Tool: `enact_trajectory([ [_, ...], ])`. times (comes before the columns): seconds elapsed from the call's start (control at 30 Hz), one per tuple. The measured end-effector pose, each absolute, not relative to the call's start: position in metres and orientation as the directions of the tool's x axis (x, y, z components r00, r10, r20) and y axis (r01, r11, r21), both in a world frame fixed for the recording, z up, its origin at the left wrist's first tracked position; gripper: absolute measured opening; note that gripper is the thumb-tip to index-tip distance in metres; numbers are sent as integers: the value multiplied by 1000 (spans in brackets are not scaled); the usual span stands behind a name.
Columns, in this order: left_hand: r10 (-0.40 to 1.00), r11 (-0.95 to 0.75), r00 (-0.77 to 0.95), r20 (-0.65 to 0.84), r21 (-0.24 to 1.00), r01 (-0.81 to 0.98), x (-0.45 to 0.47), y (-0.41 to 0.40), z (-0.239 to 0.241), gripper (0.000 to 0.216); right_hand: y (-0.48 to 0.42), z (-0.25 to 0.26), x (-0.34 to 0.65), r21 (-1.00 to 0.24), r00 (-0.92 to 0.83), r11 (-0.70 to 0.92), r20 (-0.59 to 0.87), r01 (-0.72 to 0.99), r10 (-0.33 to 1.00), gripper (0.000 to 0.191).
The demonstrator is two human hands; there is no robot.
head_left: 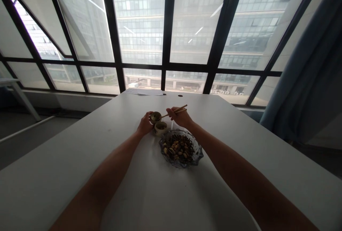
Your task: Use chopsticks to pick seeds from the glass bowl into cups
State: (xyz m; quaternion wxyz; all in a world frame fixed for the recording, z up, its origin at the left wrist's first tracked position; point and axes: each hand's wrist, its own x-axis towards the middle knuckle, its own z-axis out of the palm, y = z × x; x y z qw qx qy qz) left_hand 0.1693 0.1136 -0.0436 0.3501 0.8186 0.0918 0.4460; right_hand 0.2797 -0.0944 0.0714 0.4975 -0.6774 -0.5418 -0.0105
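Note:
My left hand (145, 124) is closed on a small round cup (153, 121), tilted so that its opening faces me and to the right. In my right hand (180, 117) is a pair of chopsticks (180, 109), their tips reaching left to the mouth of that cup. Just in front of the held cup stands a second small cup (157, 132), pale outside, with something in it too small to name. Nearer to me, a scalloped clear glass bowl (198, 157) holds a heap of nuts and dark seeds (179, 148).
All this rests on a long white table (128, 195). Papers (144, 92) lie at its far end, near dark round holes in the tabletop. Beyond are tall black-framed windows. A blue curtain (296, 77) hangs at the right, and another white table (25, 99) stands at the left.

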Motion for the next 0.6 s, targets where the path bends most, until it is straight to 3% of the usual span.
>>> enact_trajectory([
  [0.3, 506, -721, 602, 618, 686, -98, 167, 110, -41, 66, -127, 89, 267, -589, 331, 153, 628, 793, 704, 66],
  [0.47, 534, -693, 633, 561, 719, -52, 170, 115, -44, 67, -172, 111, 277, -750, 489, 126, 538, 649, 686, 67],
  [0.6, 535, -687, 657, 532, 726, -29, 169, 118, -45, 74, -201, 122, 283, -822, 502, 12, 359, 569, 787, 71],
])
